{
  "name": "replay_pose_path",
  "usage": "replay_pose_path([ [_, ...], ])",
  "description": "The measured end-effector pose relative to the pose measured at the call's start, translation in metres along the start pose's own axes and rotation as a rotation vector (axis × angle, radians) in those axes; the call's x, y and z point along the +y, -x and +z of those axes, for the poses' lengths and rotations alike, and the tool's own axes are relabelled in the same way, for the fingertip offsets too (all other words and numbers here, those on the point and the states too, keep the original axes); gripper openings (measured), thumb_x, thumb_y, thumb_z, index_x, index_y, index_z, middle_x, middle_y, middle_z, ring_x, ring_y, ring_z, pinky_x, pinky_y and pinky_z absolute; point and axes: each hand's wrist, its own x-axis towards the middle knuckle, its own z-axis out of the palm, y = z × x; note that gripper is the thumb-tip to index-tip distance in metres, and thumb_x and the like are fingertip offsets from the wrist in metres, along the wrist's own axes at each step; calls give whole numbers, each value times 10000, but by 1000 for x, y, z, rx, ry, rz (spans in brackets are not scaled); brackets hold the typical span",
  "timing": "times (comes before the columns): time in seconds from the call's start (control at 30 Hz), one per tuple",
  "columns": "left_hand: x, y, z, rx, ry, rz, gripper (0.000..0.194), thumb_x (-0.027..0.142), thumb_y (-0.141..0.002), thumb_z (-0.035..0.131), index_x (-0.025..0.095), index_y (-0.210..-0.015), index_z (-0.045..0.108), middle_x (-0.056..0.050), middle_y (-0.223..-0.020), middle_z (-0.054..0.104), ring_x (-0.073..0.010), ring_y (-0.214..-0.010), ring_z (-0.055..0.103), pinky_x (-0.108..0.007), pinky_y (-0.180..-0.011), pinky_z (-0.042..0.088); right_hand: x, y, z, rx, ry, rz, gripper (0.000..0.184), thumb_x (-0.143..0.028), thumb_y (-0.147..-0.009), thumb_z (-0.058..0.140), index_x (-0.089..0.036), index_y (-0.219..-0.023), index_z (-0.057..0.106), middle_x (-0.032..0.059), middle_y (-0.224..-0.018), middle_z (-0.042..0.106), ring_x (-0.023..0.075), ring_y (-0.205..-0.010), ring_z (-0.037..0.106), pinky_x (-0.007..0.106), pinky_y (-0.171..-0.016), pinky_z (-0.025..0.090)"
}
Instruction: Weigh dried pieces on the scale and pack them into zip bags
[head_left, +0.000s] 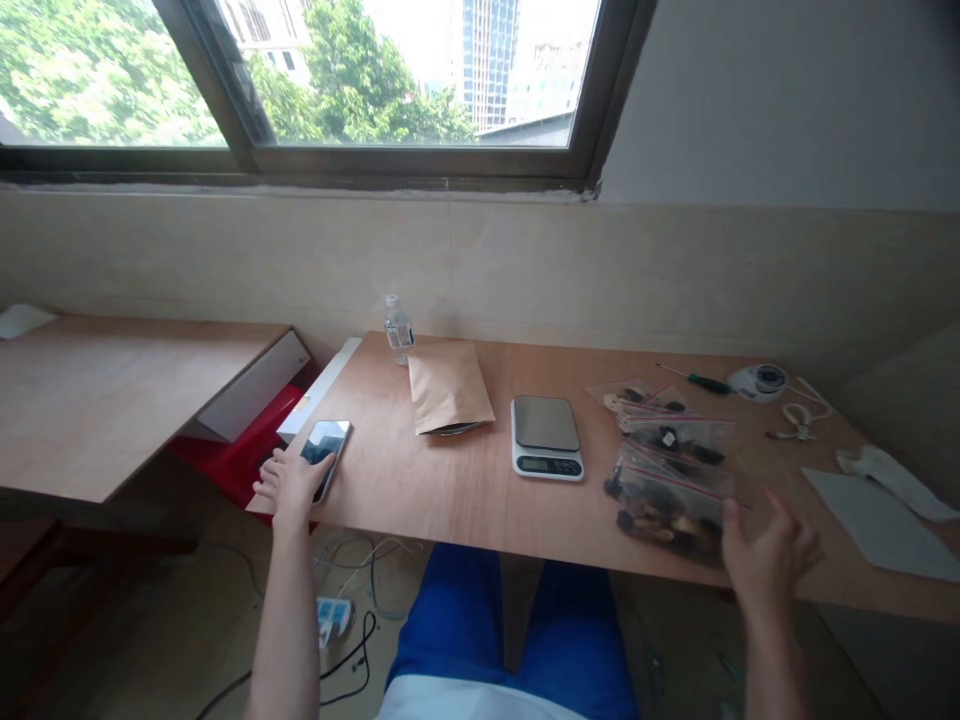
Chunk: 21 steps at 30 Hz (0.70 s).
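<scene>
Seen from the person's head, looking down at a plywood table [390, 500] below a window [390, 90], with 12 o'clock straight ahead. At 8 o'clock, the left hand [292, 485] lay low at the table's near edge, half open with its fingers spread. Its fingertips met the lower end of a smartphone [325, 458], but it did not appear to grip it. The phone lay flat and angled, its position seeming to keep it within easy reach.

At 4 o'clock, the right hand [772, 560] was raised just off the near edge, wide open and holding nothing. It was just beside a pile of clear zip bags [671, 510], which held small dark and tan pieces and lay at about 2 o'clock, the nearest one close to the table's edge. Their contents could not be identified.

At 12 o'clock, a digital scale [546, 435] sat flat, its display turned toward the person, apparently for easy reading. To its left lay a kraft paper envelope [448, 388], with a plastic water bottle [399, 328] behind it, against the wall. A green-handled screwdriver [694, 380] lay farther back at 1 o'clock, out of the way of the bags.
</scene>
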Motion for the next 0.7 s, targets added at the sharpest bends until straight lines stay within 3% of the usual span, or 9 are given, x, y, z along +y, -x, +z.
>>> replay_pose_path([
  [0.1,2,-6,4,-96,-84,26,975,666,-598,521,-59,-1235,386,-325,-1222,437,-458,-1143,399,-531,-948,253,-12,20,14,-38,0,-44,593,-520,-829,375,-87,-1210,513,241,-1320,406,386,-1233,351,555,-965,269],
  [0.23,7,-6,8,-139,-95,85,979,653,-611,491,-86,-1243,378,-348,-1230,420,-459,-1153,396,-515,-930,288,-16,40,36,-90,0,22,570,-487,-836,372,-88,-1214,523,243,-1376,339,402,-1237,346,565,-957,282],
  [0.43,1,4,6,-103,-77,158,899,602,-630,498,-97,-1191,428,-334,-1175,453,-444,-1114,420,-474,-893,344,-3,46,53,-95,-49,104,519,-430,-848,357,-90,-1180,566,244,-1330,422,386,-1235,388,564,-972,290],
  [0.7,-18,61,-12,-132,-118,158,832,602,-674,468,-13,-1234,433,-257,-1192,480,-404,-1112,439,-464,-883,380,0,33,62,-77,-102,148,470,-335,-818,358,-68,-1116,604,241,-1199,551,350,-1193,447,519,-976,298],
])
